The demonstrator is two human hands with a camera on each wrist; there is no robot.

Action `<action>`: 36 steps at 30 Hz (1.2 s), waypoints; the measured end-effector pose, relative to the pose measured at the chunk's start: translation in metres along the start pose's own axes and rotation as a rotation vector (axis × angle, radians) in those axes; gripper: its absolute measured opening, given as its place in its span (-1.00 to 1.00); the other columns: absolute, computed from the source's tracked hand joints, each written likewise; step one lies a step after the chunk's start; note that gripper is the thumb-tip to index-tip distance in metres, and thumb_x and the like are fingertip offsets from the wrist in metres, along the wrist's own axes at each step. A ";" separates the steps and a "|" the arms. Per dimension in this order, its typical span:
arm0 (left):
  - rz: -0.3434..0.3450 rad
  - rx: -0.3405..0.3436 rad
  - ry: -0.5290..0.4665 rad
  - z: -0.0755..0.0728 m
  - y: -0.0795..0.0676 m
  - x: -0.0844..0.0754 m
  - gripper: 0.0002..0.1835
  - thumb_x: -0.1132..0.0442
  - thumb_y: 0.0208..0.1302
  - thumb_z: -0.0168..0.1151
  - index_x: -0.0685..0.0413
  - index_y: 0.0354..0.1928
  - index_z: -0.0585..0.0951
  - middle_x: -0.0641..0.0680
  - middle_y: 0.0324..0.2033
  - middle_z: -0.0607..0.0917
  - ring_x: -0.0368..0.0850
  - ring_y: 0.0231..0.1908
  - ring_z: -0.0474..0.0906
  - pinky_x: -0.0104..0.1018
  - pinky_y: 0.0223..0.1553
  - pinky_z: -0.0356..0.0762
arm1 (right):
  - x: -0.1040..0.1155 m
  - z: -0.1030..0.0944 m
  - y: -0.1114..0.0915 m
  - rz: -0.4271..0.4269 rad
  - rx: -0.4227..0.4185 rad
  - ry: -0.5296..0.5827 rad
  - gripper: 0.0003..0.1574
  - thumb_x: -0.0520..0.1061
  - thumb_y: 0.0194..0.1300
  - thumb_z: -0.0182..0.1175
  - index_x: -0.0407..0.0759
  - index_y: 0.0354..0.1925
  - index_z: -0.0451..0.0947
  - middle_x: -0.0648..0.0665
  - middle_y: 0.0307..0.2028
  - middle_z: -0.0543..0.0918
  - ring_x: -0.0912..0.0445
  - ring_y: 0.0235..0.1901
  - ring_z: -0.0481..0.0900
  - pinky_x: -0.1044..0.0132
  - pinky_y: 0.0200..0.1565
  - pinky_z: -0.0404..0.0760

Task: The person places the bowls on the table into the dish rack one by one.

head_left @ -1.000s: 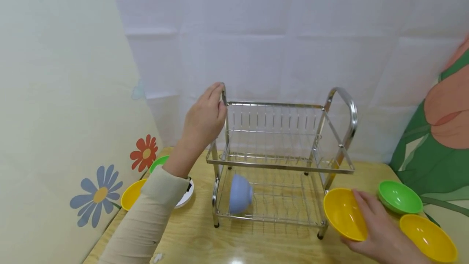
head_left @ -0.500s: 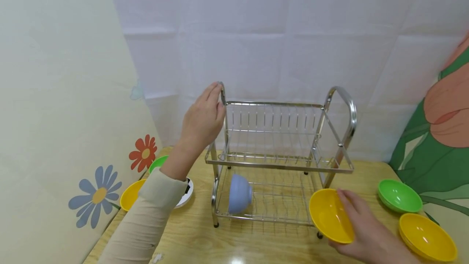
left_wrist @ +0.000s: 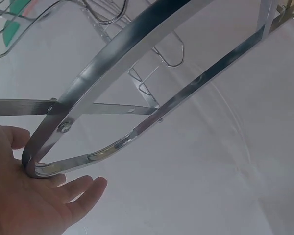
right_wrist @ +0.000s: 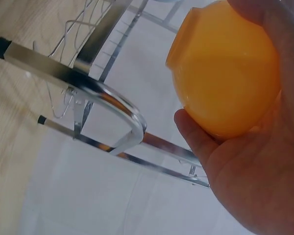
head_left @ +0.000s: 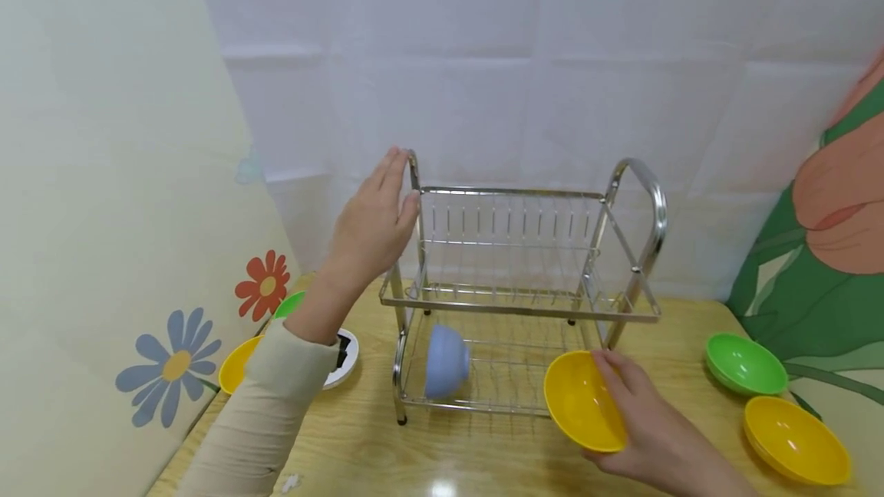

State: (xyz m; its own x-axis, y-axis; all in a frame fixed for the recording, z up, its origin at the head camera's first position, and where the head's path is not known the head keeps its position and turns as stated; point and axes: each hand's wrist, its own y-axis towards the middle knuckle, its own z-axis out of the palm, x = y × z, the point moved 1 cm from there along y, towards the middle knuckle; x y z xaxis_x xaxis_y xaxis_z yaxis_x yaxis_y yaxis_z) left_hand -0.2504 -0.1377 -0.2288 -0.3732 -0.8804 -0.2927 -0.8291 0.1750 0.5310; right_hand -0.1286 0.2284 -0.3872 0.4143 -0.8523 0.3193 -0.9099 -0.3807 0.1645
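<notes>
My right hand (head_left: 642, 420) grips a yellow bowl (head_left: 583, 405) by its rim and side, its hollow facing left and up, in front of the dish rack's lower right corner. In the right wrist view the bowl's rounded underside and foot (right_wrist: 225, 73) show against the palm. Against the upper left handle of the metal two-tier dish rack (head_left: 518, 311) rests my left hand (head_left: 373, 228). Its fingers lie loosely extended; in the left wrist view the bent handle (left_wrist: 49, 166) touches the palm. A light blue bowl (head_left: 446, 361) stands on edge at the left of the lower tier.
On the right of the wooden table (head_left: 387, 459) lie a green bowl (head_left: 746, 364) and another yellow bowl (head_left: 797, 439). Partly behind my left arm are a yellow bowl (head_left: 237, 365), a green one (head_left: 288, 304) and a white dish (head_left: 343, 365) with dark marks.
My right hand has carried the yellow bowl leftward, from beside the rack's right leg to in front of the lower tier. The left hand stays at the handle, its thumb slightly more spread.
</notes>
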 end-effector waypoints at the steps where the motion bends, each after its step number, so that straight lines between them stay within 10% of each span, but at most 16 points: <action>1: 0.002 0.016 -0.012 -0.001 0.000 0.000 -0.26 -0.15 0.56 -0.26 -0.04 0.61 -0.13 -0.02 0.61 -0.13 0.04 0.58 -0.07 0.06 0.53 0.07 | 0.001 0.001 0.001 -0.013 -0.009 -0.006 0.53 0.40 -0.18 0.55 -0.21 0.54 0.05 -0.35 0.41 0.22 -0.20 0.24 0.47 -0.10 0.09 0.65; 7: 0.023 0.021 -0.103 -0.003 -0.014 0.006 -0.10 -0.30 0.50 -0.23 -0.01 0.60 -0.30 0.00 0.59 -0.31 0.01 0.60 -0.28 0.04 0.58 -0.16 | 0.013 0.009 0.009 -0.035 -0.046 -0.007 0.49 0.31 -0.22 0.59 -0.21 0.51 0.12 -0.28 0.42 0.24 -0.20 0.27 0.46 -0.09 0.13 0.63; 12: 0.076 -0.089 -0.091 -0.005 -0.042 0.005 -0.11 -0.31 0.49 -0.23 0.09 0.60 -0.14 0.08 0.61 -0.16 0.12 0.58 -0.12 0.16 0.52 0.05 | 0.019 0.017 0.012 -0.096 -0.079 -0.016 0.50 0.33 -0.24 0.60 -0.22 0.50 0.13 -0.25 0.40 0.29 -0.17 0.25 0.49 -0.05 0.14 0.63; 20: 0.384 -0.395 -0.010 0.001 -0.091 -0.020 -0.24 -0.24 0.50 -0.28 0.24 0.43 0.32 0.27 0.41 0.34 0.23 0.30 0.29 0.09 0.30 0.32 | 0.025 0.019 0.018 -0.067 -0.033 -0.049 0.54 0.33 -0.26 0.60 -0.20 0.53 0.10 -0.21 0.44 0.24 -0.11 0.28 0.47 0.02 0.15 0.64; 36: 0.796 -0.585 -0.065 0.033 -0.142 -0.058 -0.35 -0.12 0.43 -0.17 0.32 0.10 0.60 0.28 0.07 0.65 0.15 0.01 0.54 -0.10 0.04 0.47 | 0.032 0.027 0.026 -0.206 -0.172 -0.071 0.57 0.29 -0.39 0.64 -0.30 0.47 0.18 -0.26 0.36 0.36 -0.10 0.20 0.54 0.07 0.06 0.70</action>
State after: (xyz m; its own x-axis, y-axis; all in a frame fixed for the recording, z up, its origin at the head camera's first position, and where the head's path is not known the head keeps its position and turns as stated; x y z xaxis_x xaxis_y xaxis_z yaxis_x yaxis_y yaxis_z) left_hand -0.1245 -0.0967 -0.3133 -0.7691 -0.5714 0.2863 0.0030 0.4447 0.8957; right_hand -0.1392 0.1817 -0.3979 0.5824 -0.7886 0.1972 -0.7876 -0.4873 0.3771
